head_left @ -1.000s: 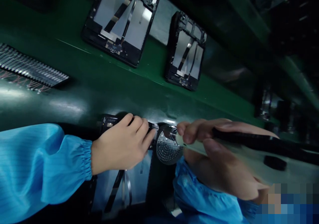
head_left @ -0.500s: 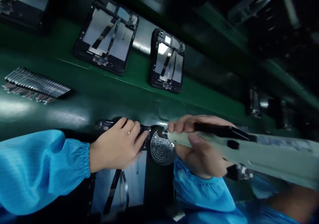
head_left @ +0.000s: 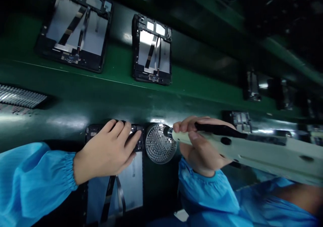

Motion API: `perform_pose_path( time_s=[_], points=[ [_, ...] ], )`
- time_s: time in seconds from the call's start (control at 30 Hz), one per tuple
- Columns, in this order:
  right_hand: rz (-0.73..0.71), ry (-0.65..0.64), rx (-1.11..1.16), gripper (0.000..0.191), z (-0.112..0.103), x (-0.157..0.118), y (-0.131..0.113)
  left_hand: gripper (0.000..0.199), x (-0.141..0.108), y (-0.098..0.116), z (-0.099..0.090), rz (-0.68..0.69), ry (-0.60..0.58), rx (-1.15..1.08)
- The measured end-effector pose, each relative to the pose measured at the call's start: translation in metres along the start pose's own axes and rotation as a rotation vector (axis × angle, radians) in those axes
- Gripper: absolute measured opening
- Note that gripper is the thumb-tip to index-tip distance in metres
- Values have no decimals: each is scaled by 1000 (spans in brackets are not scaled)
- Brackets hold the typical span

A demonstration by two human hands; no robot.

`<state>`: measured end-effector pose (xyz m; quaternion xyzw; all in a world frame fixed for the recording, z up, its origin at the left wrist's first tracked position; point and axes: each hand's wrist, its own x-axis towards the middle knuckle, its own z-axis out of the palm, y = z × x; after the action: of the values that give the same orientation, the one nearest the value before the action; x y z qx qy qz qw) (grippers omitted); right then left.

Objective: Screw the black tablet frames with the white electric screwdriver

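My left hand [head_left: 108, 149] lies over the top part of an opened tablet [head_left: 135, 183], its fingers bent and slightly apart on the black frame. What is under the fingertips is hidden. My right hand [head_left: 202, 142] is wrapped round a pale green electric screwdriver [head_left: 262, 156] with a black lever. The tool lies nearly level, and its metal tip is at the right rim of a round tray of small screws [head_left: 160, 146]. This tray stands just right of the tablet.
Two opened tablets [head_left: 75, 31] [head_left: 152, 52] lie on the green ledge behind. At the left is a row of thin parts with wires [head_left: 22, 97]. More devices [head_left: 253, 85] line the right. A co-worker's blue sleeve [head_left: 275, 200] shows at the lower right.
The view has shifted, so the ledge and its tablets appear further left. The screwdriver tip now shows over the tray's right rim. My left hand remains on the tablet's top part.
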<state>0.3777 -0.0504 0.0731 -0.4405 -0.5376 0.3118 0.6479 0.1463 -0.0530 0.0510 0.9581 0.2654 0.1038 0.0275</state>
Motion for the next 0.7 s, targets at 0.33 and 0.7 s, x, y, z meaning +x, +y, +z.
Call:
perform_pose_path(
  time_s=[0.33, 0.7],
  points=[
    [34, 19, 18, 28, -2, 0, 2, 50, 1, -1, -1, 4, -3, -1],
    [43, 14, 20, 26, -4, -2, 7, 51, 1, 0, -1, 3, -2, -4]
  ],
)
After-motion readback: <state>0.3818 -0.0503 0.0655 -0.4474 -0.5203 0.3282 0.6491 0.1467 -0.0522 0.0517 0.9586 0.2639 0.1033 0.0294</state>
